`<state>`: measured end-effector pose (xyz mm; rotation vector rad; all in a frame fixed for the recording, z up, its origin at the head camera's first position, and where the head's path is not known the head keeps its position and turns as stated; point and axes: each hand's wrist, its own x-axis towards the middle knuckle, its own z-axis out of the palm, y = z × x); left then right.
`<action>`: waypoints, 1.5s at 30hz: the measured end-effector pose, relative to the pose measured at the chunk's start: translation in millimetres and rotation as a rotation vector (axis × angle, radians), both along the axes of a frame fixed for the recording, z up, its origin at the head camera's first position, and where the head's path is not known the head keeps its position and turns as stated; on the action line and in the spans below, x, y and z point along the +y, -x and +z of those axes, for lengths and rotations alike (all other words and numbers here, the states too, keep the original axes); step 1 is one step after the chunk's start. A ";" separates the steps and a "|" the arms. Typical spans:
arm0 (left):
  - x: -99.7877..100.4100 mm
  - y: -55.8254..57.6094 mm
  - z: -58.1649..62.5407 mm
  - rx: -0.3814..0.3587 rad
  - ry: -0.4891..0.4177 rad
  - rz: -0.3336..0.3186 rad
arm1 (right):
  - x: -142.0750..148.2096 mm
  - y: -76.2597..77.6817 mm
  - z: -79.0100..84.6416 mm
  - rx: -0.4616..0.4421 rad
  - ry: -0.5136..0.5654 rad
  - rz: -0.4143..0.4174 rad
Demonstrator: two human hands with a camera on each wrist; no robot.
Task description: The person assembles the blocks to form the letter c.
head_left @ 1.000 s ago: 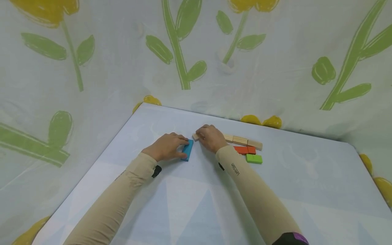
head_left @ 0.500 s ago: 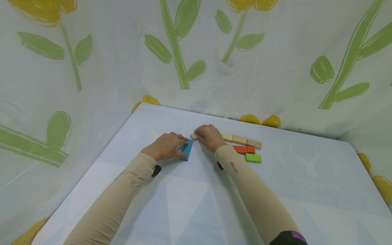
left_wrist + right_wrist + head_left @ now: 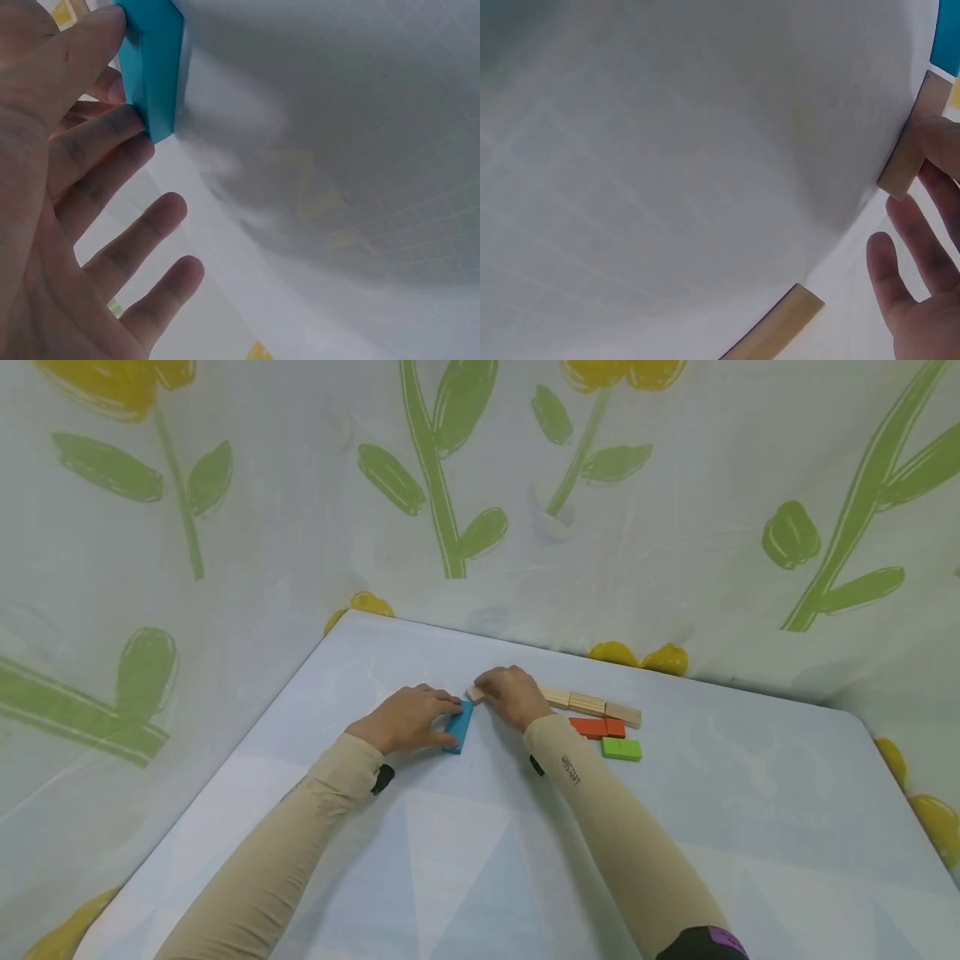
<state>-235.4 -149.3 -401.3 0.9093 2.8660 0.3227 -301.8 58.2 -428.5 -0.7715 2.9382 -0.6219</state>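
Note:
A blue rectangular block (image 3: 459,728) lies on the table at the middle of the head view, and my left hand (image 3: 405,720) holds it between thumb and fingertips. In the left wrist view the thumb presses one side of the blue block (image 3: 154,71), while the two outer fingers stand away from it. Just right of it, my right hand (image 3: 515,695) pinches a plain wooden block (image 3: 915,142) whose left end sticks out beyond the fingers. That end sits close to the blue block's far end; the head view does not settle whether they touch. The right hand covers the rest.
Behind and right of my right hand runs a row of plain wooden blocks (image 3: 588,703). Red blocks (image 3: 596,727) lie in front of that row, partly behind the right forearm, with a green block (image 3: 621,749) nearer me. A flower-printed sheet (image 3: 480,460) rises behind the table (image 3: 720,793).
My right hand has shifted slightly left with the wooden block, bringing its end nearer the blue block. The left hand and the blue block look still.

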 end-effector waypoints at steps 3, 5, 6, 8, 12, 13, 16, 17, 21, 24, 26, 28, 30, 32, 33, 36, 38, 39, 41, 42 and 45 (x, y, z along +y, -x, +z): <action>0.1 -0.7 1.8 0.006 0.008 -0.001 | -2.2 0.0 1.2 -0.002 -0.009 0.005; 0.2 -1.2 3.0 0.004 0.014 0.001 | -3.8 -0.3 1.2 0.000 -0.016 0.010; 0.3 -1.5 3.3 0.006 0.016 0.000 | -4.5 -0.8 1.2 0.000 -0.015 0.010; 0.6 -2.0 4.1 -0.002 0.014 0.003 | -5.4 -2.0 1.0 0.000 -0.012 0.006; 1.2 -2.4 3.8 -0.011 0.015 0.007 | -6.2 -5.0 0.1 0.002 -0.003 -0.008; 1.3 -2.6 3.7 -0.013 0.016 0.008 | -6.3 -5.7 -0.1 0.005 -0.006 -0.009; 1.1 -3.1 3.2 -0.013 0.025 0.011 | -6.6 -7.7 -0.4 0.012 -0.017 -0.002; 0.9 -3.2 3.1 -0.012 0.028 0.011 | -6.7 -7.9 -0.5 0.015 -0.023 0.002; 0.3 -2.5 2.8 -0.002 0.029 0.010 | -7.0 -8.2 0.2 0.012 -0.043 0.011; 0.9 -2.0 2.1 0.009 0.029 0.001 | -6.1 -8.8 2.2 -0.005 -0.063 0.019; 1.4 -1.9 1.5 0.010 0.034 -0.001 | -4.3 -9.8 4.3 -0.021 -0.082 0.034; 1.6 -2.3 1.4 0.007 0.042 0.003 | -1.7 -10.4 6.3 -0.024 -0.105 0.060; 1.5 -2.5 1.0 0.009 0.047 0.004 | 1.4 -10.5 8.8 -0.020 -0.121 0.092; 1.4 -2.2 0.0 0.006 0.049 0.009 | 5.2 -10.3 11.8 -0.017 -0.129 0.105; 1.6 -2.0 -0.5 0.003 0.048 0.012 | 7.5 -10.3 13.7 -0.012 -0.128 0.107; 1.7 -1.5 -1.7 0.002 0.044 0.013 | 16.0 -11.2 21.1 0.001 -0.111 0.091; 1.8 -1.4 -1.6 0.000 0.042 0.011 | 23.0 -12.0 25.8 0.008 -0.102 0.073; 1.7 -1.4 -1.5 -0.004 0.042 0.012 | 26.6 -12.3 27.8 0.014 -0.098 0.066; 1.3 -1.4 -1.2 -0.007 0.045 0.012 | 34.2 -12.9 30.9 0.020 -0.089 0.050; 1.2 -1.5 -0.9 -0.007 0.047 0.012 | 38.2 -13.2 31.8 0.023 -0.085 0.043; 0.7 -0.8 -0.5 -0.008 0.053 0.008 | 49.7 -14.2 33.7 0.018 -0.064 0.009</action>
